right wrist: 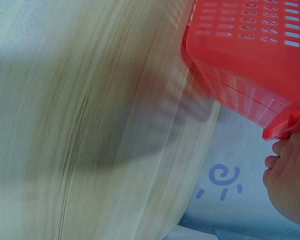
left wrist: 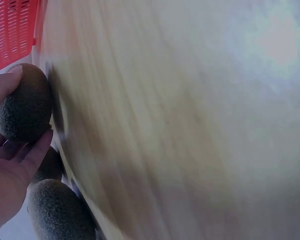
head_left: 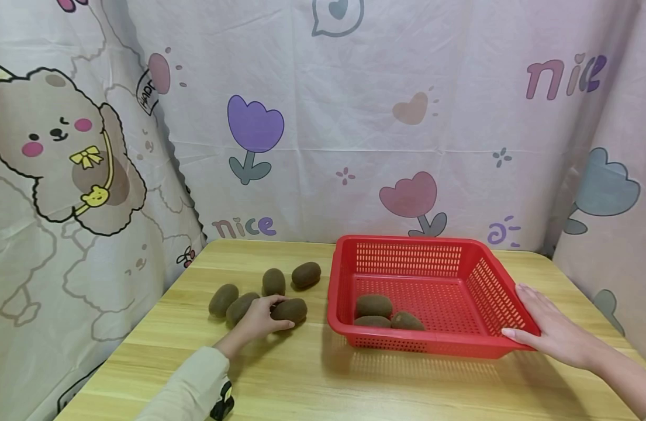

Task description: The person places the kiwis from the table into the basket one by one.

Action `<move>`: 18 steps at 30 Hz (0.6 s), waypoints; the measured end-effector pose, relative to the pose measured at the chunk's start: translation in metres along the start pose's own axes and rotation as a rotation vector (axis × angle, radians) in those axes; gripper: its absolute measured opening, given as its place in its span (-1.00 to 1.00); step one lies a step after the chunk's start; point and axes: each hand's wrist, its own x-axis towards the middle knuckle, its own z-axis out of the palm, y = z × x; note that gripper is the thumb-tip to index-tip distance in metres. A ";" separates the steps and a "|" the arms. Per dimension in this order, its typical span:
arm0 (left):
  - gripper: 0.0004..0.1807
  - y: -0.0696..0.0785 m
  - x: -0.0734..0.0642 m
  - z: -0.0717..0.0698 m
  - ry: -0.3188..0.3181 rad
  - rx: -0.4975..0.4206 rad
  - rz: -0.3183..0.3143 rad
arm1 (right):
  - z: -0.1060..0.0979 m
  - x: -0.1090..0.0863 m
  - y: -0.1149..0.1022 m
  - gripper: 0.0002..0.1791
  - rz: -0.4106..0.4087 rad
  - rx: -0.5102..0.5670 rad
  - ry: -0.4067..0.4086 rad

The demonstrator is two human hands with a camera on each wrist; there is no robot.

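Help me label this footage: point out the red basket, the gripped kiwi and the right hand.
Red basket (head_left: 433, 298): head view, on its bare floor.
Gripped kiwi (left wrist: 27, 105): left wrist view, middle of its fuzzy side.
Right hand (head_left: 558, 332): head view, back of the hand.

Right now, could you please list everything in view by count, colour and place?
Table: one, yellowish, foreground
Basket: one, red, on the table
Loose kiwis: four, brown, on the table's left
Basket kiwis: three, brown, basket's near left part
Held kiwi: one, brown, in the left hand
Printed cloth: count unclear, pale, behind and beside the table
Left sleeve: one, cream, bottom edge
Wrist item: one, mostly black, by it
Left hand: one, holding the kiwi
Right hand: one, on the basket's rim
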 end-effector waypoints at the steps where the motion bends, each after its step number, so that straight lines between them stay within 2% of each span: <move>1: -0.45 0.001 0.000 -0.001 0.000 0.001 0.000 | 0.000 0.000 0.000 0.07 -0.001 0.000 0.000; 11: -0.48 0.012 0.008 -0.008 0.015 -0.039 0.008 | -0.001 0.000 -0.001 0.07 -0.002 -0.002 0.000; 18: -0.43 0.018 0.012 -0.013 0.034 -0.036 0.000 | -0.001 0.000 -0.001 0.07 0.001 -0.005 0.000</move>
